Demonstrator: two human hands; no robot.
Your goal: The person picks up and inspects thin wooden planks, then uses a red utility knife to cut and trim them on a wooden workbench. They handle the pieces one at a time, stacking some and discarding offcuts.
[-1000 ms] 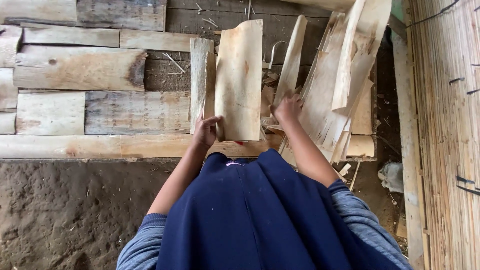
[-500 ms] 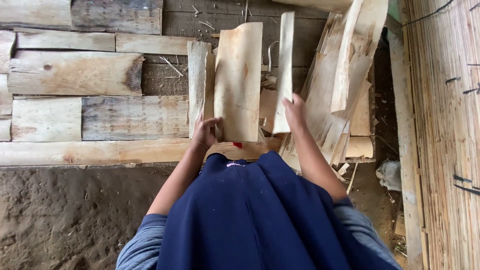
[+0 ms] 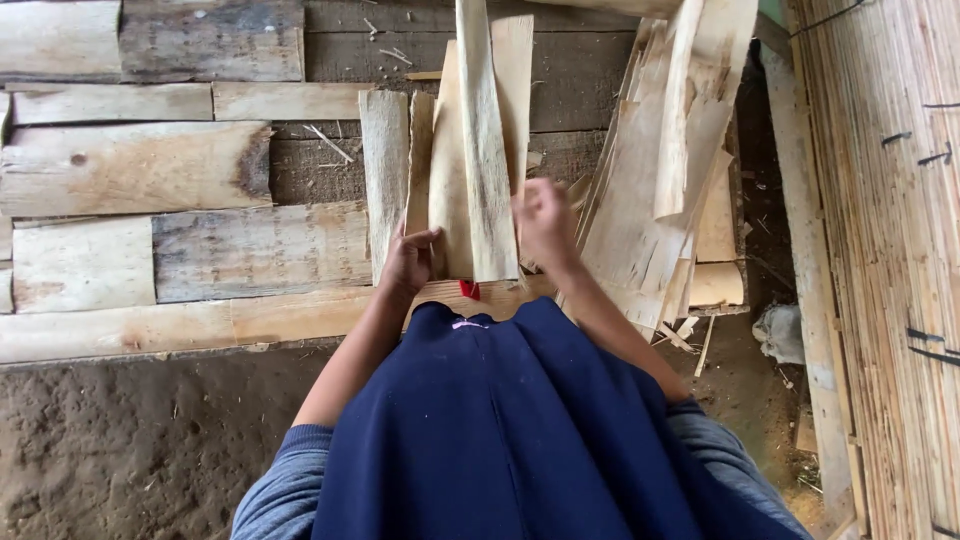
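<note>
Weathered planks (image 3: pixel 140 170) fill the upper left and a leaning heap of wood slabs (image 3: pixel 660 200) crowds the right, while at centre a narrow wood strip (image 3: pixel 485 150) lies on a wider slab (image 3: pixel 450 190), left hand (image 3: pixel 412 258) fingers curled on the slab's lower edge, right hand (image 3: pixel 545 222) blurred, its grip unclear.

The right hand (image 3: pixel 545 222) is motion-blurred; the narrow wood strip (image 3: pixel 482 140) runs off the top edge.
</note>
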